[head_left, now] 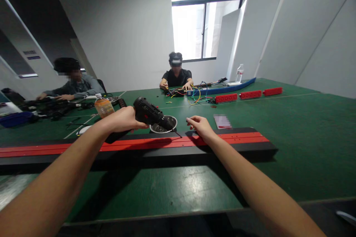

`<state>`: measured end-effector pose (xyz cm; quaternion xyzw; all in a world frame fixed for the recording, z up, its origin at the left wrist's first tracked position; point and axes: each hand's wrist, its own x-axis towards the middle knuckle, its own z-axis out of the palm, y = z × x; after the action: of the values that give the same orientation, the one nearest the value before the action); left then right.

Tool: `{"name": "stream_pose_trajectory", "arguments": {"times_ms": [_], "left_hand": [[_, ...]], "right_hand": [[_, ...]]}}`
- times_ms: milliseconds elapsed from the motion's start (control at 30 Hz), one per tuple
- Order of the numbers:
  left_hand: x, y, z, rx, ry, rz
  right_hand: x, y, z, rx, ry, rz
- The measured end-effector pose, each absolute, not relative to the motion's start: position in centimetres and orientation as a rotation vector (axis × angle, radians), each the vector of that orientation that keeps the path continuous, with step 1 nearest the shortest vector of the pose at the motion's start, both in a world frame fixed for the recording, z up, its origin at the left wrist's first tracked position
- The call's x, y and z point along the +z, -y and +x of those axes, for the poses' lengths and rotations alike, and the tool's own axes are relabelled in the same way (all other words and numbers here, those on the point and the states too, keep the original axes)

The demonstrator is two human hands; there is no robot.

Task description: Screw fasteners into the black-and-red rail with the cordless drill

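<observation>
My left hand point(125, 118) is wrapped round the grip of a black cordless drill point(150, 112). The drill's long bit slants down to the right, its tip at the red strip of a long black and red bar point(155, 143). To the right of the bit, my right hand point(201, 127) is held just above the bar, thumb and fingertips pinched together. A small dark thing shows at those fingertips, too small to name. Behind the drill stands a metal bowl point(174, 121) with small dark pieces in it, partly hidden by the drill.
A pale booklet point(222, 121) lies behind the bar. Farther back are red blocks point(226, 98), a blue curved strip point(217, 90), coloured wires and a clear bottle point(239, 73). An orange drink bottle point(104, 107) stands at left. Two people sit across the green table point(172, 189).
</observation>
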<state>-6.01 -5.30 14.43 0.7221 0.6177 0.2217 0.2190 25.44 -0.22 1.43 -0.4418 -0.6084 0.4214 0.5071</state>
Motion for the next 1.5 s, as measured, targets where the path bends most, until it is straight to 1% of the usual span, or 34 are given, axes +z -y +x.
{"name": "stream_pose_trajectory", "arguments": {"times_ms": [33, 100, 200, 300, 400, 567, 733, 867, 1033, 1300, 1500], "left_hand": [[13.6, 5.5, -6.7, 0.520, -1.718, 1.971], [11.7, 5.9, -7.7, 0.507, -1.729, 1.901], [9.1, 6.8, -8.3, 0.674, -1.688, 1.709], [7.1, 7.5, -8.1, 0.823, -1.608, 1.366], [5.5, 7.8, -7.9, 0.927, -1.428, 1.069], [3.7, 8.2, -8.5, 1.127, -1.156, 0.905], [3.4, 8.9, -8.6, 1.224, -1.095, 0.885], [3.5, 9.2, -8.5, 1.295, -1.047, 0.857], [2.9, 8.9, -8.9, 1.275, -1.060, 0.869], [2.6, 8.7, -9.1, 1.247, -1.082, 0.906], [2.9, 9.0, -8.8, 1.228, -1.069, 0.895]], "right_hand": [[1.4, 0.2, 25.4, 1.012, 1.477, -1.068], [1.4, 0.2, 25.4, 1.001, 1.496, -1.079], [1.3, 0.1, 25.4, 0.971, 1.527, -1.108], [1.0, -0.1, 25.3, 0.920, 1.567, -1.154], [0.6, -0.4, 25.1, 0.857, 1.625, -1.204], [0.1, -1.0, 24.3, 0.756, 1.759, -1.295], [1.1, -2.3, 22.0, 0.621, 1.992, -1.383], [2.4, -4.0, 18.4, 0.431, 2.192, -1.462], [2.5, -5.8, 14.6, 0.258, 2.368, -1.614], [1.9, -6.7, 12.6, 0.202, 2.574, -1.723], [1.7, -6.6, 12.3, 0.174, 2.604, -1.722]]}}
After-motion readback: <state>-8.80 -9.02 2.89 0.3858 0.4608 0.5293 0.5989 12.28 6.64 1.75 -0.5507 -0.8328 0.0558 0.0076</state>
